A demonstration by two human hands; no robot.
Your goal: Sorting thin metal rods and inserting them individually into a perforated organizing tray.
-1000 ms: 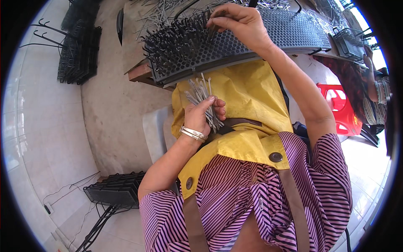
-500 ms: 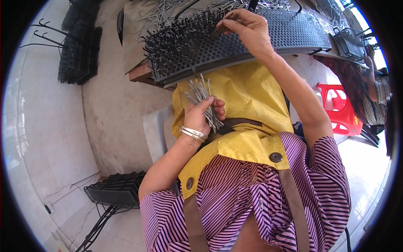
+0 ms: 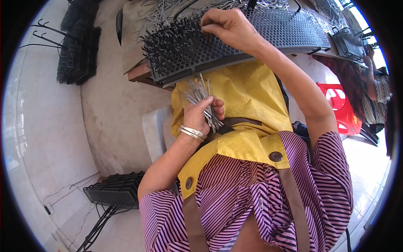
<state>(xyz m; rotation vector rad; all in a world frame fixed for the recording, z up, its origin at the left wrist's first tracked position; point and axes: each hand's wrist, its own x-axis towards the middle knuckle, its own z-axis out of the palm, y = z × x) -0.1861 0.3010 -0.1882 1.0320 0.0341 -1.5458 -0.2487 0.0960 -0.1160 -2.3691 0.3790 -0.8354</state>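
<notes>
My left hand (image 3: 198, 114), with silvery bangles at its wrist, is wrapped round a bunch of thin grey metal rods (image 3: 198, 91) above my yellow apron (image 3: 252, 88). My right hand (image 3: 231, 27) is over a black perforated rack (image 3: 277, 33), its fingers pinched together; what lies between them, if anything, is hidden. Many dark rods (image 3: 170, 46) with bent tips stand upright in the rack's holes on the left side. On the right side, rows of holes show with nothing in them.
Loose grey rods (image 3: 149, 19) lie scattered behind the rack on the table. Stacked black racks (image 3: 79, 54) stand at the left, with more racks (image 3: 111, 191) at lower left. A red plastic stool (image 3: 350, 115) and another person's arm (image 3: 371, 86) are at the right.
My right hand has moved left along the rack, closer to the standing rods, and its fingers have curled in. My left hand stays where it was with its bunch.
</notes>
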